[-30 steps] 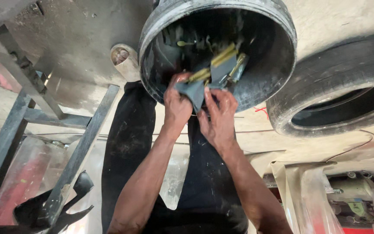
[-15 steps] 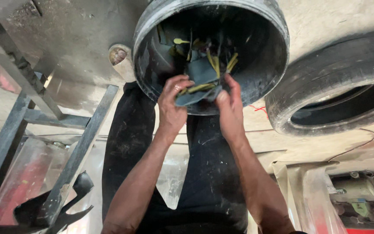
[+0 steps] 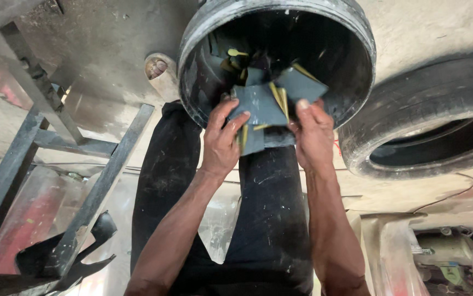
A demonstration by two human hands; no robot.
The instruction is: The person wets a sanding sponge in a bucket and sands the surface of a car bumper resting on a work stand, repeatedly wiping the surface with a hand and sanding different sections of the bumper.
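The left hand (image 3: 221, 143) and right hand (image 3: 314, 137) are both closed around a sheaf of dark grey patches (image 3: 264, 112), pinching its two side edges at the mouth of the black bucket (image 3: 357, 60). The patches look thin, light and floppy, likely to slide apart, so edge grips suit. Beyond the right hand lies a tyre (image 3: 411, 137).

We've one head cam only, looking steeply down, close over our left hand (image 3: 222, 143) and right hand (image 3: 314, 137) at the black bucket (image 3: 192, 71); no 2nd view.
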